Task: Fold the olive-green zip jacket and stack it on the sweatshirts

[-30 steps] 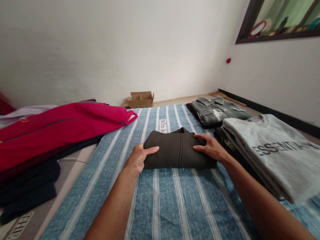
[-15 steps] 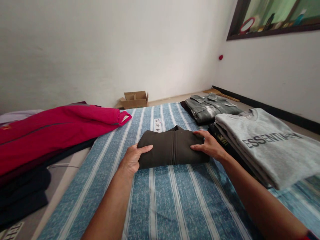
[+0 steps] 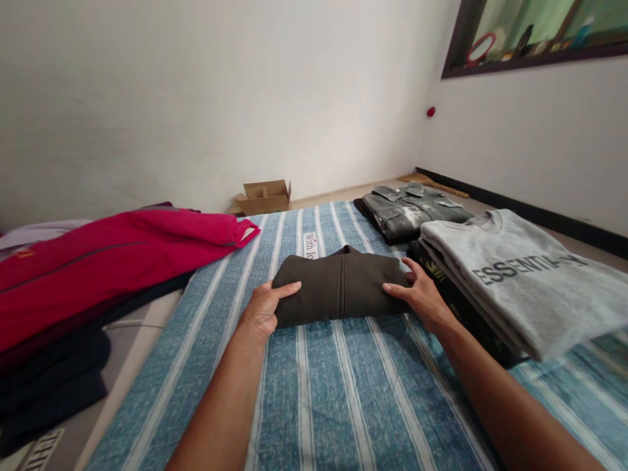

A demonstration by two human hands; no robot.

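Observation:
A dark olive-brown zip jacket (image 3: 338, 288), folded into a compact bundle with its zip seam down the middle, lies on the blue-and-white striped bedsheet (image 3: 324, 386). My left hand (image 3: 265, 306) grips its left end, thumb on top and fingers hidden behind and beneath. At the other end, my right hand (image 3: 422, 293) holds the right edge, its thumb on top and its index finger along the far corner.
Left lies a red jacket (image 3: 122, 252) over dark garments. To the right is a stack of folded clothes topped by a grey printed sweatshirt (image 3: 520, 278), with a folded grey denim jacket (image 3: 412, 212) behind. A cardboard box (image 3: 267, 196) stands by the wall.
My right hand has slid a little to the right, out to the bundle's edge. My left hand keeps its hold, and the folded jacket stays nearly in place.

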